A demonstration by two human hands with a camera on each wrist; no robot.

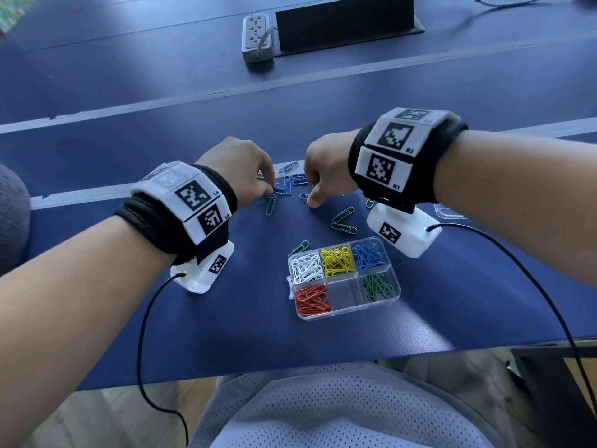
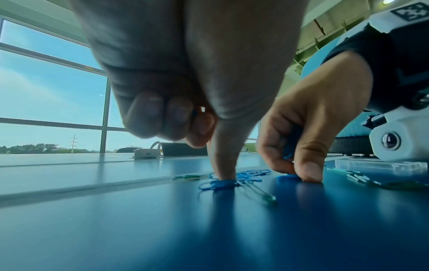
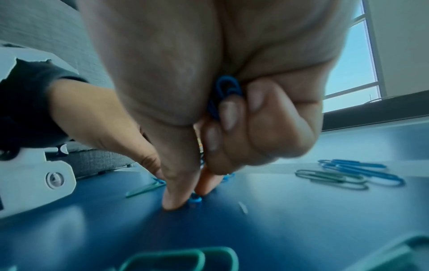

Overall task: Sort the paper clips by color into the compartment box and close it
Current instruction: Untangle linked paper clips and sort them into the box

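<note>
The clear compartment box [image 1: 393, 294] stands open near the table's front, with white, yellow, blue, red and green clips in separate cells and one middle cell empty. Loose blue clips [image 1: 292, 182] and green clips [image 1: 343, 221] lie beyond it. My left hand [image 1: 269, 190] has curled fingers, and its thumb [image 2: 224, 165] presses a blue clip [image 2: 218, 184] on the table. My right hand [image 1: 311, 197] keeps blue clips [image 3: 226, 91] in its curled fingers. Its thumb and forefinger pinch another blue clip [image 3: 194, 199] on the surface.
A clear plastic piece [image 1: 450, 212] lies right of my right wrist. A power strip [image 1: 256, 37] and a black cable box [image 1: 345, 21] sit far back. One green clip [image 1: 298, 248] lies against the box's far left corner. The table's front edge runs just behind the box.
</note>
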